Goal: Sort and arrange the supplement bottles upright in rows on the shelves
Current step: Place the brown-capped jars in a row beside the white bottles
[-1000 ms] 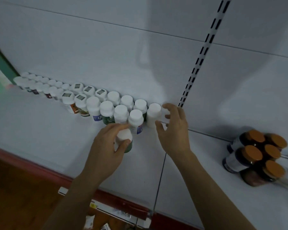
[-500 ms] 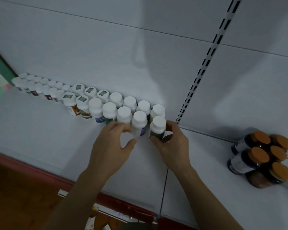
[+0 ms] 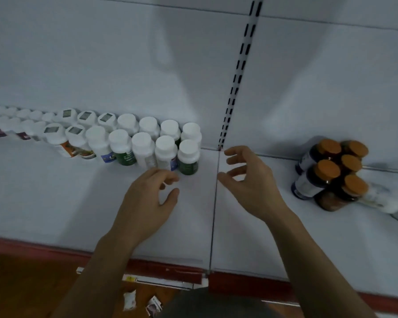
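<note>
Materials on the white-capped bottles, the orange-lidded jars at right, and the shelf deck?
White-capped supplement bottles: likely plastic; opaque, matte caps without glint, printed labels.
Orange-lidded dark jars: translucent brown bodies, glass or tinted plastic, cannot tell; lids look matte plastic.
White shelf deck: probably painted sheet metal; smooth, soft sheen, straight panel seam.

White-capped bottles [image 3: 166,145]: fourteen countable, more blurred leftward. Orange-capped bottles [image 3: 327,169]: five.
</note>
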`<action>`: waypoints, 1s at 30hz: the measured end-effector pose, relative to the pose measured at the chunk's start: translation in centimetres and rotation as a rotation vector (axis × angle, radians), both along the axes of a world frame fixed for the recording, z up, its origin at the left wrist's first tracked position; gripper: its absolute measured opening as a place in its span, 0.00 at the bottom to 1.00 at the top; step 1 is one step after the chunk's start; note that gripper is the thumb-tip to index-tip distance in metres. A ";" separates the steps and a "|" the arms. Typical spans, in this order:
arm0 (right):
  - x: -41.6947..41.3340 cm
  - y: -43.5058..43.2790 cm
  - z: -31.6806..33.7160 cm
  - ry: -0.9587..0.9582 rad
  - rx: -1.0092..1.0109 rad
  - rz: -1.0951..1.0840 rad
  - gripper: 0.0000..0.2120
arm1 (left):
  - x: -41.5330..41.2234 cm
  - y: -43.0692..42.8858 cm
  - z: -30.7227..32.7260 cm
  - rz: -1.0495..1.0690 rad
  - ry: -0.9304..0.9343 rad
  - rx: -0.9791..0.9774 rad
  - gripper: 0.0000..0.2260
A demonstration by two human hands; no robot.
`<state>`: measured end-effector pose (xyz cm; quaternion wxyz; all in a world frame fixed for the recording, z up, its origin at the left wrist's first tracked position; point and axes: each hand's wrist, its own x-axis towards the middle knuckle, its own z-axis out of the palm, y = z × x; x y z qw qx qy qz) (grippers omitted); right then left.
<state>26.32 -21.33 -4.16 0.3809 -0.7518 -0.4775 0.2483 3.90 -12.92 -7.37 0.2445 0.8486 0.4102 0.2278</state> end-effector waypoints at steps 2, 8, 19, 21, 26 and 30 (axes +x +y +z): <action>2.5 -2.5 2.2 -0.076 0.043 -0.069 0.18 | 2.2 -0.7 0.9 -0.090 -0.001 -0.005 0.10; 12.9 -11.6 7.7 -0.325 0.069 -0.357 0.10 | 10.5 -2.4 2.3 -0.351 -0.005 -0.006 0.09; 31.9 -23.7 7.2 -0.587 -0.241 -0.467 0.16 | 30.0 -8.8 8.3 -0.550 -0.080 0.261 0.09; 35.2 -24.0 7.0 -0.581 -0.290 -0.364 0.20 | 33.6 -10.5 8.7 -0.620 0.027 0.267 0.12; 40.8 -23.0 6.2 -0.537 -0.328 0.039 0.27 | 40.3 -13.8 7.9 -0.781 0.389 0.233 0.27; 43.0 -22.8 5.2 -0.570 -0.267 0.153 0.19 | 41.6 -15.2 7.5 -0.707 0.291 0.096 0.27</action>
